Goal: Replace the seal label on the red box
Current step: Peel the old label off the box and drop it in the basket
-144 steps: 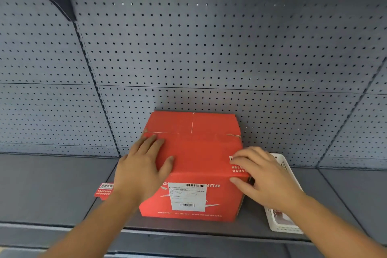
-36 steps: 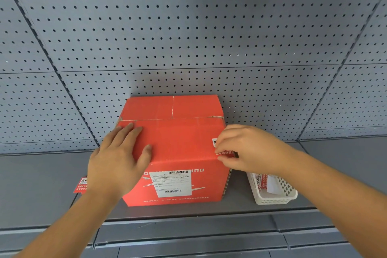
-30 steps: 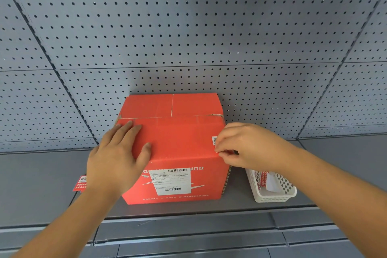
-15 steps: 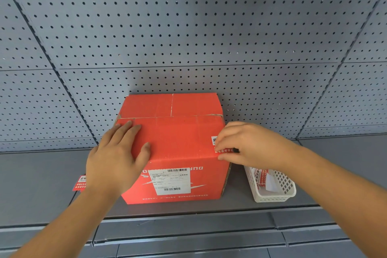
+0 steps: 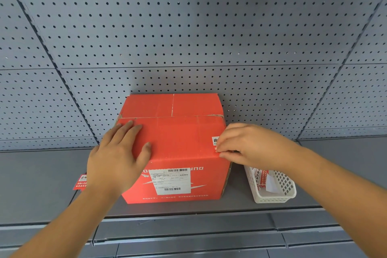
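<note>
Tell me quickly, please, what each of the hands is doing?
Left hand: open, flat on the red box.
Right hand: pinching the seal label.

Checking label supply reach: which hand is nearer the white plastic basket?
Right. The right hand pinches the seal label at the red cardboard box's right edge, just above the white plastic basket. The left hand lies flat on the box's far side.
</note>
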Action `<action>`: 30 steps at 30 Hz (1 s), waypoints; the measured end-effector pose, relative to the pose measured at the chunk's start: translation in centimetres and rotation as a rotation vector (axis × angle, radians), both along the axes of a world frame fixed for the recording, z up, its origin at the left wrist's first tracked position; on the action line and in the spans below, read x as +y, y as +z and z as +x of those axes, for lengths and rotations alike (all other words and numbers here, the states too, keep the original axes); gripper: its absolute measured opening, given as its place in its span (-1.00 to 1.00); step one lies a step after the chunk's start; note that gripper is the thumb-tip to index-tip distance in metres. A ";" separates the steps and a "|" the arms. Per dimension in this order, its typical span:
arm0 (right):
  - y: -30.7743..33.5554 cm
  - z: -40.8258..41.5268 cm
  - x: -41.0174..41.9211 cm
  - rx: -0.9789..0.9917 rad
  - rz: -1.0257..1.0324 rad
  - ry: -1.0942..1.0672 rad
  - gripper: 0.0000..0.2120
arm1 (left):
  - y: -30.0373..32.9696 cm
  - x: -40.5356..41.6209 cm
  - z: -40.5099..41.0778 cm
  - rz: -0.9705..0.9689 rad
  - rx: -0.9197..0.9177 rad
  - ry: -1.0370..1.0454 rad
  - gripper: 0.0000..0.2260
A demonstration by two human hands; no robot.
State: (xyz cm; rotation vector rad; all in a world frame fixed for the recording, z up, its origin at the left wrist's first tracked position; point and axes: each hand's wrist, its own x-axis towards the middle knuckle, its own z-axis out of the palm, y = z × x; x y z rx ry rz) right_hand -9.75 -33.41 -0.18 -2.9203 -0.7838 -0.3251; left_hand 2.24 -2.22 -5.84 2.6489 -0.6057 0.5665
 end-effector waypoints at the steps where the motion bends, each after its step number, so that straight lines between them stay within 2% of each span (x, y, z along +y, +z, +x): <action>1: 0.0 0.0 0.0 -0.003 -0.009 -0.002 -0.84 | 0.0 0.0 0.0 -0.001 -0.001 0.001 -0.45; 5: 0.1 -0.3 0.4 -0.047 -0.052 -0.042 -0.80 | 0.0 0.1 0.0 -0.005 -0.008 0.002 -0.46; 10: -1.3 -0.8 2.6 -0.225 -0.051 -0.151 -0.84 | -0.1 0.1 0.1 0.001 0.005 0.000 -0.44; 14: -1.8 -0.6 3.5 -0.286 -0.019 -0.186 -0.79 | -0.1 0.1 0.1 -0.002 0.006 0.003 -0.45; 17: -1.4 -0.9 3.6 -0.273 0.019 -0.257 -0.82 | -0.1 0.0 0.1 0.001 0.005 0.000 -0.45; 20: -1.3 -1.0 3.1 -0.217 0.153 -0.390 -0.86 | -0.2 0.1 0.1 0.003 0.005 -0.001 -0.45; 27: -0.8 -1.1 2.1 -0.018 0.608 -0.648 -0.85 | -0.2 0.1 0.1 -0.003 0.003 -0.003 -0.47; 30: -0.7 -1.4 1.4 0.050 0.697 -0.726 -0.88 | -0.1 0.0 0.1 -0.008 0.001 -0.001 -0.47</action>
